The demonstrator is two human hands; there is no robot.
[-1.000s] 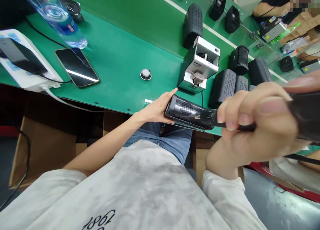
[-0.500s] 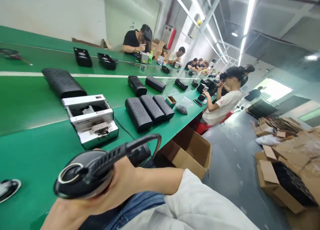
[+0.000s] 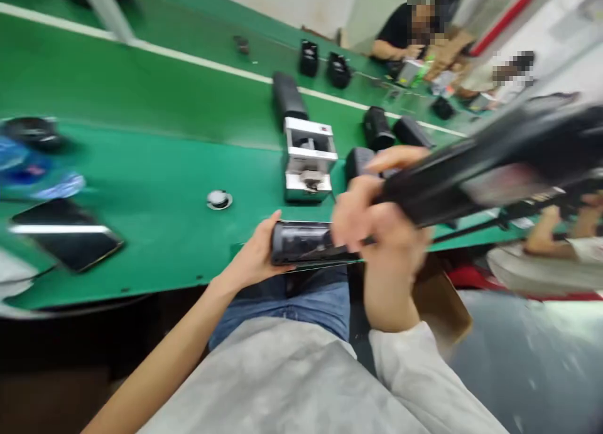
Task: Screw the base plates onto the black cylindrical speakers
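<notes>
At the table's front edge, my left hand (image 3: pixel 257 249) grips the left end of a black plastic housing (image 3: pixel 301 240), thumb on top. The housing lies lengthwise and its inside looks dark and partly glossy. My right hand (image 3: pixel 389 227) is closed around a black corded electric screwdriver (image 3: pixel 452 170), blurred by motion, whose body slants up to the right. Its tip is hidden behind my fingers, over the right end of the housing. Just beyond stands a white open-topped box-like device (image 3: pixel 308 161) with a metal part at its front.
A small round white-and-black part (image 3: pixel 219 200) lies on the green table (image 3: pixel 155 189). Further left are a phone (image 3: pixel 66 233) and a blue plastic bag (image 3: pixel 28 170). Black housings (image 3: pixel 377 127) stand beyond the white device. A cardboard box (image 3: pixel 443 302) is below right; co-workers sit along the table.
My view has swung left and down. The screwdriver has moved from low in front of me to the right, its body now slanting up right. The housing in my left hand now shows clearly.
</notes>
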